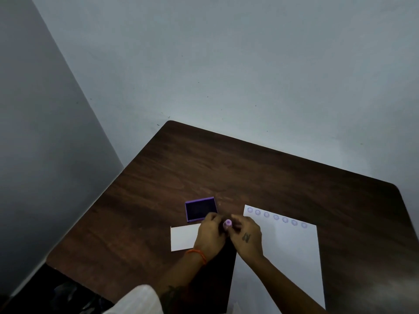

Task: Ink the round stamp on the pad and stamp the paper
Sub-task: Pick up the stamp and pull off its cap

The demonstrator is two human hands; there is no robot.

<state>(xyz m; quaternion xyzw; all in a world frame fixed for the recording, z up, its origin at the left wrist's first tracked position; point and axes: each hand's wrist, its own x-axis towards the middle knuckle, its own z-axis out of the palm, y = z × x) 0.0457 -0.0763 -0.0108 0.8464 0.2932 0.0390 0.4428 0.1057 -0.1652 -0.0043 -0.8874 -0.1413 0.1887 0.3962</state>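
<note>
Stamp [227, 223] — small, round and pale purple — sits between my two hands just above the dark wooden surface [272, 173], with my left hand [210, 234] and right hand [246, 236] both closing their fingers on it. Just beyond my left hand lies the open purple ink pad [200, 209], and a small white card [183, 237] shows partly under that hand. To the right the paper [285, 252] lies flat — a row of faint round prints [276, 216] runs along its far edge.
</note>
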